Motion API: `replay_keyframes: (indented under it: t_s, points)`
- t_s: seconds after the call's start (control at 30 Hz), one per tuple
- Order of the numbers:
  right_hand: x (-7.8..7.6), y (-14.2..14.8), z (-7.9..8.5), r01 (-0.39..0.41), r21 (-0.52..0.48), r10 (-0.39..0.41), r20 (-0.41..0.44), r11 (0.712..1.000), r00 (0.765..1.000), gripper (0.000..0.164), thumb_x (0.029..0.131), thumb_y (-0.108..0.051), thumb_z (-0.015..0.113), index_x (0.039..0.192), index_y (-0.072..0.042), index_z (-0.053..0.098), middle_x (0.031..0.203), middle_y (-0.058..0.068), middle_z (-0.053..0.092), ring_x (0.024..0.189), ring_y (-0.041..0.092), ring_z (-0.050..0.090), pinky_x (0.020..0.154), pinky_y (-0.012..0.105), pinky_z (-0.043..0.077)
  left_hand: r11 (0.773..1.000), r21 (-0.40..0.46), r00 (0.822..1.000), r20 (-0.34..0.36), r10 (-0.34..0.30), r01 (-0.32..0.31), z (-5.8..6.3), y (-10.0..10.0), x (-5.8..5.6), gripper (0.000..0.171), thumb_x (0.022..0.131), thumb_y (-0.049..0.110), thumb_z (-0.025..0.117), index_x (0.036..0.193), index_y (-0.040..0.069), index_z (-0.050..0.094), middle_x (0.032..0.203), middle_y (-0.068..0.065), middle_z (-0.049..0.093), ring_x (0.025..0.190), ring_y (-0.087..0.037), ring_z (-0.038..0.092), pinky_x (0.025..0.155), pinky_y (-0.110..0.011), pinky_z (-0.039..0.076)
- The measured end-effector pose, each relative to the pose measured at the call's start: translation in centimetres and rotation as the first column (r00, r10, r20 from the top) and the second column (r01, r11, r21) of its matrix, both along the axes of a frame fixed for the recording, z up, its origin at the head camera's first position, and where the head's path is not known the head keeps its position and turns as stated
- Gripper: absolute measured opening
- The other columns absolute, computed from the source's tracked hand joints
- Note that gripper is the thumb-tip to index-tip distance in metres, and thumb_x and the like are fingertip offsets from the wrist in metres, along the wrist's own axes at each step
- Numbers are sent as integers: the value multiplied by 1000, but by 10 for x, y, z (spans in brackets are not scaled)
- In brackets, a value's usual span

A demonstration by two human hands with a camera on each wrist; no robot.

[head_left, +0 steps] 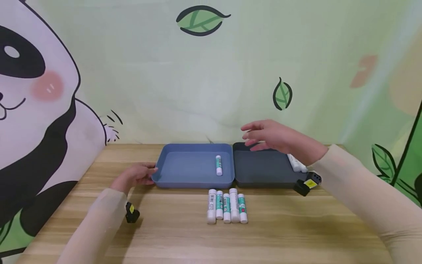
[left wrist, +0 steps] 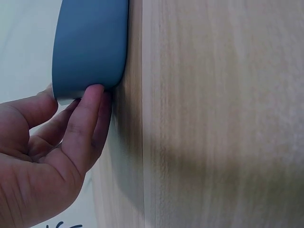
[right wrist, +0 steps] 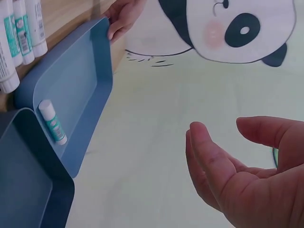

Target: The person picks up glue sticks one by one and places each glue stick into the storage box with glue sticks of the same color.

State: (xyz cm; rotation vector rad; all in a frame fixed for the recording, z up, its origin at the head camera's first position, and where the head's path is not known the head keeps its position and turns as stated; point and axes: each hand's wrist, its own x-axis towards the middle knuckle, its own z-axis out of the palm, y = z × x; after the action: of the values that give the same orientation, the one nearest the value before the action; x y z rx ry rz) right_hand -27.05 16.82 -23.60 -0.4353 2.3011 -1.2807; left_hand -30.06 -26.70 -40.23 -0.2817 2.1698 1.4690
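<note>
My left hand (head_left: pixel 136 173) holds the left end of a blue tray (head_left: pixel 194 183), thumb by the rim and fingers against the outer wall in the left wrist view. One glue stick (head_left: pixel 219 165) with a green label lies in that tray, toward its right side. Above the dark grey tray (head_left: pixel 263 181) my right hand (head_left: pixel 268 135) hovers, fingers loosely bent and apart, nothing between them. White glue sticks (head_left: pixel 295 164) lie at the right end of the dark tray, partly hidden by the right wrist. In front of the trays, several glue sticks (head_left: pixel 226 209) stand side by side in a row.
Both trays sit side by side on a wooden table (head_left: pixel 165 234), close to the wall behind. A light green backdrop (head_left: pixel 148 73) with a panda and leaves rises behind the table.
</note>
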Motion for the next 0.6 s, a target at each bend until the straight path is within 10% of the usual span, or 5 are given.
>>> replay_keyframes:
  t_s: [0.6]
  points:
    - [59, 43, -38, 47, -194, -48, 0, 980, 999, 57, 106, -18, 55, 155, 4, 35, 142, 21, 51, 109, 7, 66, 94, 25, 61, 1000, -9, 1000, -3, -3, 3, -4, -1, -1, 61, 109, 18, 48, 161, -2, 22, 143, -22, 48, 101, -14, 60, 90, -27, 62]
